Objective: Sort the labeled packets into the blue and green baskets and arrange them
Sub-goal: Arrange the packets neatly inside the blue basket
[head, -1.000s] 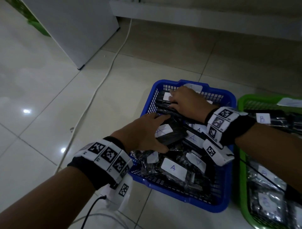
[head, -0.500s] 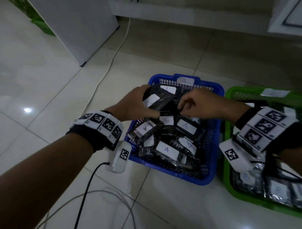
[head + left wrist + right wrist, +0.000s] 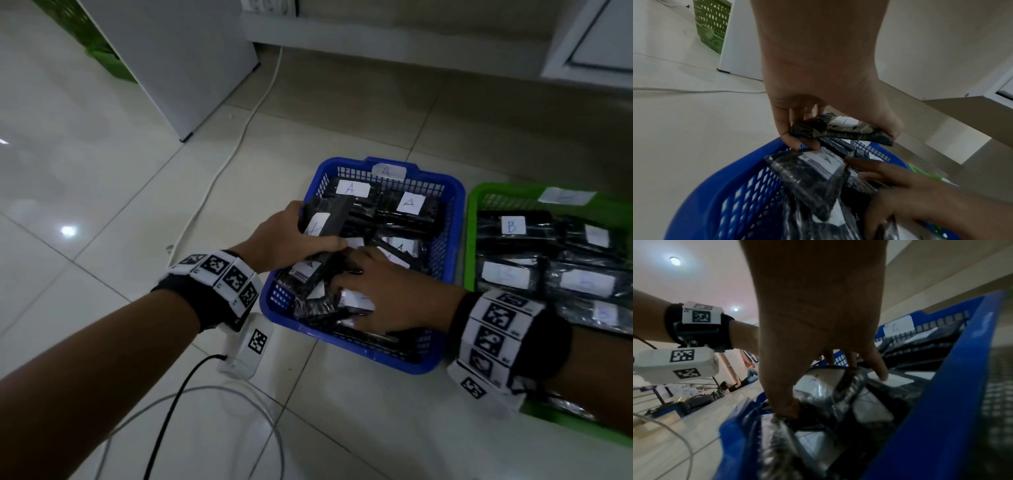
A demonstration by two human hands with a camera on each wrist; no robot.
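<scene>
The blue basket (image 3: pixel 458 219), tagged A, holds several black packets with white A labels. My left hand (image 3: pixel 294 240) grips one such packet (image 3: pixel 325 219) above the basket's left rim; in the left wrist view the fingers (image 3: pixel 789 136) and thumb curl round this packet (image 3: pixel 840 129). My right hand (image 3: pixel 383 294) lies spread over the loose packets at the basket's near end, fingers (image 3: pixel 879 369) and thumb touching their wrappers. The green basket (image 3: pixel 479 197) on the right holds rows of B-labelled packets (image 3: pixel 512 226).
A white cabinet (image 3: pixel 178 61) stands at the back left with a green crate (image 3: pixel 92 37) behind it. A white cable (image 3: pixel 219 171) runs across the tiled floor, and black and grey cables (image 3: pixel 171 411) loop near my left arm. A low ledge (image 3: pixel 376 37) runs along the back.
My left hand picked a packet out of the blue basket and holds it raised. My right hand drew back from the basket's far end and came down on the near packets.
</scene>
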